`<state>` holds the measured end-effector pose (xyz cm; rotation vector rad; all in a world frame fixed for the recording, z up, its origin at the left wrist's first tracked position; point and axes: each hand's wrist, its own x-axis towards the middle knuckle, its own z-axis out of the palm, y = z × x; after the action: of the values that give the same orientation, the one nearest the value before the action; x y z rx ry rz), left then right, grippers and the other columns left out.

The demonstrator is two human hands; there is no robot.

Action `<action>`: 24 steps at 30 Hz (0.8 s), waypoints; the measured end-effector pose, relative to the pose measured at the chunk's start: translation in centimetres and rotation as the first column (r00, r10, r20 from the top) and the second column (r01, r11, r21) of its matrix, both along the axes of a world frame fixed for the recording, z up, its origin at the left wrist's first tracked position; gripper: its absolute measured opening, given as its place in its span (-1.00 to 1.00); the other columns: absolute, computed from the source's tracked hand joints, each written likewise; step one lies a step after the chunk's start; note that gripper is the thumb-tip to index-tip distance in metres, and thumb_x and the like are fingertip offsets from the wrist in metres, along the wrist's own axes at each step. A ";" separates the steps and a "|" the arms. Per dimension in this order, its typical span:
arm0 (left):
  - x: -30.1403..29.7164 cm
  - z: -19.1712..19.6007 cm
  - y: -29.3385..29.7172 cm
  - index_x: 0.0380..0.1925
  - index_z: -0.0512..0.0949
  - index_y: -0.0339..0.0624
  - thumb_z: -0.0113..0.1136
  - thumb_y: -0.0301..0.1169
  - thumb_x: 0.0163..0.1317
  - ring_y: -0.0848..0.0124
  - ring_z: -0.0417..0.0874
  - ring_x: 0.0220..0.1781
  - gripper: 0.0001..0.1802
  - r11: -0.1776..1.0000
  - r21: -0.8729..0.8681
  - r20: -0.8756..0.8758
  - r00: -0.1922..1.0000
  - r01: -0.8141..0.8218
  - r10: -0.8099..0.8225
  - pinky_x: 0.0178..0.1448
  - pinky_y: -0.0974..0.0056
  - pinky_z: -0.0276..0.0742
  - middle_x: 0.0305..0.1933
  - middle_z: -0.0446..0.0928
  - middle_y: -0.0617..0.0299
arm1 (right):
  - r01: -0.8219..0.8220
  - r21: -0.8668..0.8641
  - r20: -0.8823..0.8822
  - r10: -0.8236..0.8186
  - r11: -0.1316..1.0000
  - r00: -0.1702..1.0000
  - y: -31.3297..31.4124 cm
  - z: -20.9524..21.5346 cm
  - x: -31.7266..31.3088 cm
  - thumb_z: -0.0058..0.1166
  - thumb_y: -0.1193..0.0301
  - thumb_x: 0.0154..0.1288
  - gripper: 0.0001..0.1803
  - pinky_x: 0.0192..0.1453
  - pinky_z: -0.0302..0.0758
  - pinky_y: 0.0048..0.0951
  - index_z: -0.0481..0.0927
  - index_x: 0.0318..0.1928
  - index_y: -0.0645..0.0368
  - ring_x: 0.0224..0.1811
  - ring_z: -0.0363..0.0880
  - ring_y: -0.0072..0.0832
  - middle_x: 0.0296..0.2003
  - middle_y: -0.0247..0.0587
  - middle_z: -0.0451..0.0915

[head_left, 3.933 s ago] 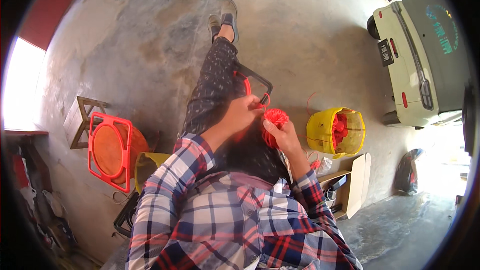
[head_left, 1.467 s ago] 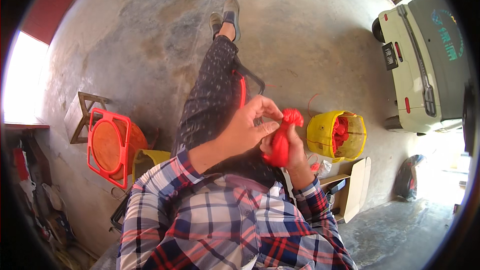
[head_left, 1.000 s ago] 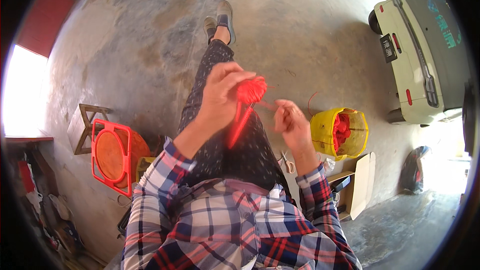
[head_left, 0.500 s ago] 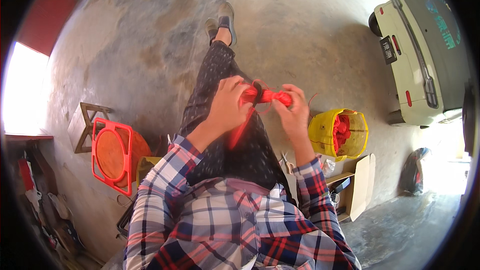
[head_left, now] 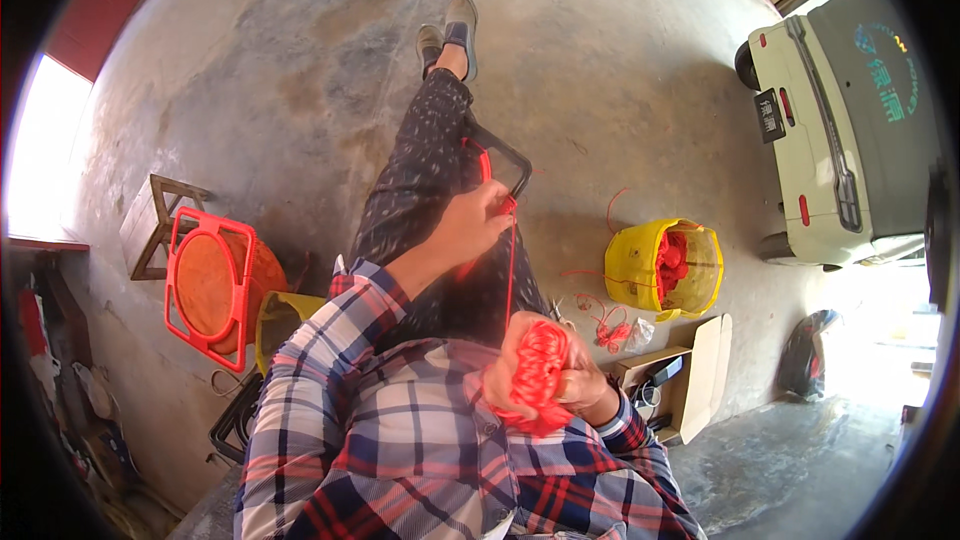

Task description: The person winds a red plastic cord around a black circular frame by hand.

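Above my lap, my left hand [head_left: 472, 224] pinches red cord beside a black bent bar [head_left: 515, 162], with red strands wrapped along part of it. From these fingers a taut length of red cord [head_left: 513, 270] runs down to my right hand [head_left: 583, 380]. That hand is held close to my chest, wrapped around a thick bundle of red cord [head_left: 541, 370], which covers some of its fingers. How the left fingertips meet the bar is partly hidden.
On the right stand a yellow bucket [head_left: 622, 270] with red cord inside and an open cardboard box [head_left: 703, 380]. Loose red cord [head_left: 610, 336] lies between them. Orange round container [head_left: 262, 290], red frame [head_left: 240, 285] and wooden stool [head_left: 140, 230] are left. A vehicle [head_left: 820, 140] is parked far right.
My right hand has come down toward my chest with the red bundle, drawing the cord taut. My left hand has dropped slightly, and the black bar now shows more fully.
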<state>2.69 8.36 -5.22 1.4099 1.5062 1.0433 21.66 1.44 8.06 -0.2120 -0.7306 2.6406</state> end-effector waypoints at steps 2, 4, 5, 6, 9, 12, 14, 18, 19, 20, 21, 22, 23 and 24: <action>-0.5 -0.1 0.2 -0.12 0.50 -0.33 0.27 -0.42 0.18 0.30 0.66 -0.26 -0.69 0.999 -0.043 -0.107 0.994 0.026 -0.031 -0.11 0.24 0.53 -0.27 0.63 0.03 | 0.103 0.034 -0.063 -0.101 0.994 0.993 0.0 1.7 0.0 0.30 0.11 0.11 -0.42 -0.40 0.35 -0.35 0.31 -0.12 0.25 -0.57 0.41 -0.37 -0.48 -0.13 0.50; 0.1 0.5 0.8 -0.11 0.50 -0.33 0.26 -0.39 0.20 0.28 0.65 -0.28 -0.69 0.993 -0.083 -0.192 0.977 0.081 -0.096 -0.13 0.24 0.52 -0.26 0.63 0.04 | 0.263 0.097 -0.268 -0.230 0.960 0.936 1.4 3.0 0.3 0.22 0.07 0.21 -0.47 -0.56 0.27 -0.39 0.31 -0.13 0.22 -0.72 0.32 -0.43 -0.60 -0.19 0.49; 0.5 1.0 1.1 -0.12 0.51 -0.32 0.24 -0.37 0.22 0.28 0.63 -0.32 -0.70 0.987 -0.151 -0.218 0.972 0.055 -0.087 -0.15 0.24 0.51 -0.29 0.62 0.05 | 0.271 0.101 -0.265 -0.236 0.957 0.935 2.6 3.1 0.6 0.22 0.07 0.21 -0.47 -0.56 0.27 -0.39 0.31 -0.13 0.22 -0.72 0.32 -0.43 -0.60 -0.19 0.49; 0.6 1.4 1.4 -0.13 0.52 -0.31 0.23 -0.35 0.23 0.28 0.61 -0.35 -0.71 0.976 -0.217 -0.254 0.965 0.017 -0.073 -0.18 0.24 0.51 -0.33 0.61 0.07 | 0.230 0.160 -0.432 -0.141 0.960 0.891 4.2 2.7 0.8 0.16 0.12 0.27 -0.53 -0.53 0.32 -0.38 0.30 -0.13 0.22 -0.70 0.36 -0.43 -0.59 -0.17 0.51; 1.0 2.8 1.1 -0.17 0.53 -0.30 0.21 -0.34 0.26 0.35 0.55 -0.42 -0.75 0.960 0.170 -0.099 0.966 -0.221 0.240 -0.23 0.26 0.50 -0.44 0.58 0.16 | 0.248 0.346 -0.634 0.031 0.905 0.773 7.3 0.9 2.1 0.27 0.16 0.18 -0.48 -0.41 0.42 -0.29 0.47 -0.07 0.36 -0.43 0.55 -0.23 -0.36 -0.07 0.56; -0.9 2.6 2.2 -0.24 0.54 -0.23 0.12 -0.35 0.33 0.52 0.44 -0.54 -0.83 0.971 -0.104 0.335 0.911 -0.217 0.240 -0.41 0.41 0.37 -0.48 0.54 0.25 | 0.118 0.969 0.095 -0.768 0.217 0.633 8.0 0.4 2.6 0.24 0.38 0.11 -0.66 -0.30 0.48 -0.23 0.59 -0.11 0.26 -0.34 0.58 -0.22 -0.28 -0.14 0.58; -1.7 2.0 2.9 -0.31 0.53 -0.20 0.03 -0.37 0.35 0.59 0.34 -0.63 -0.85 0.927 -0.347 0.450 0.841 -0.145 0.300 -0.57 0.46 0.19 -0.50 0.52 0.24 | -0.322 0.944 0.131 -0.821 -0.068 0.556 11.7 -2.5 0.6 0.21 0.48 0.03 -0.68 -0.23 0.50 -0.19 0.63 -0.12 0.15 -0.28 0.58 -0.21 -0.29 -0.17 0.56; -0.7 0.6 5.4 -0.30 0.51 -0.20 0.01 -0.35 0.30 0.54 0.29 -0.72 -0.83 0.765 -0.644 0.470 0.789 0.001 0.395 -0.71 0.36 0.07 -0.60 0.45 0.28 | -0.608 0.760 0.099 -0.884 -0.230 0.458 13.9 -11.2 -1.9 0.22 0.50 0.01 -0.68 -0.21 0.51 -0.19 0.65 -0.14 0.05 -0.27 0.57 -0.13 -0.33 -0.18 0.54; -0.9 0.2 5.9 -0.30 0.51 -0.20 0.01 -0.35 0.30 0.54 0.29 -0.72 -0.83 0.766 -0.643 0.467 0.792 -0.002 0.394 -0.71 0.36 0.07 -0.60 0.45 0.28 | -0.487 0.860 0.092 -0.895 -0.149 0.436 14.0 -12.3 -2.9 0.23 0.50 0.01 -0.69 -0.22 0.51 -0.17 0.65 -0.15 0.06 -0.27 0.56 -0.12 -0.31 -0.17 0.54; -1.1 -0.3 6.4 -0.33 0.51 -0.20 0.00 -0.36 0.29 0.54 0.29 -0.71 -0.84 0.837 -0.547 0.286 0.934 -0.026 0.216 -0.70 0.35 0.07 -0.62 0.43 0.29 | -0.350 0.934 0.090 -0.907 -0.067 0.412 14.1 -13.2 -3.3 0.24 0.49 0.01 -0.70 -0.22 0.51 -0.16 0.64 -0.16 0.06 -0.27 0.56 -0.10 -0.30 -0.17 0.55; -1.5 -0.3 6.5 -0.35 0.52 -0.19 0.00 -0.37 0.27 0.54 0.30 -0.71 -0.85 0.897 -0.442 0.058 0.997 -0.021 0.052 -0.69 0.34 0.07 -0.63 0.42 0.30 | -0.345 0.936 0.087 -0.905 -0.069 0.417 13.9 -13.0 -3.8 0.24 0.49 0.01 -0.70 -0.22 0.51 -0.16 0.64 -0.16 0.06 -0.27 0.56 -0.10 -0.30 -0.17 0.55; -1.8 -0.4 6.3 -0.35 0.52 -0.19 0.00 -0.37 0.27 0.54 0.30 -0.71 -0.85 0.897 -0.441 0.052 0.997 -0.026 0.054 -0.69 0.34 0.07 -0.63 0.42 0.30 | -0.310 0.947 0.210 -0.897 0.088 0.389 13.5 -12.5 -4.0 0.26 0.50 -0.02 -0.66 -0.16 0.52 -0.17 0.62 -0.14 0.10 -0.21 0.57 -0.10 -0.25 -0.14 0.56; -1.9 -0.5 6.0 -0.38 0.52 -0.22 0.02 -0.38 0.24 0.52 0.34 -0.70 -0.84 0.943 -0.326 -0.098 0.995 -0.064 0.034 -0.68 0.34 0.12 -0.64 0.42 0.28 | -0.270 0.932 0.332 -0.870 0.242 0.365 13.2 -12.3 -4.1 0.28 0.51 -0.04 -0.62 -0.10 0.52 -0.18 0.61 -0.11 0.13 -0.14 0.57 -0.09 -0.21 -0.12 0.57; -2.0 -0.6 5.7 -0.42 0.53 -0.24 0.04 -0.39 0.22 0.49 0.38 -0.70 -0.84 0.977 -0.201 -0.248 0.969 -0.076 0.024 -0.66 0.33 0.17 -0.66 0.42 0.26 | -0.264 0.933 0.330 -0.872 0.243 0.362 13.0 -12.5 -4.1 0.28 0.51 -0.04 -0.62 -0.10 0.52 -0.18 0.61 -0.11 0.13 -0.14 0.57 -0.09 -0.21 -0.12 0.57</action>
<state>0.70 14.08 -5.83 1.3940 1.7815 0.7338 17.52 14.41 -4.47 -1.2919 -2.0708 0.9078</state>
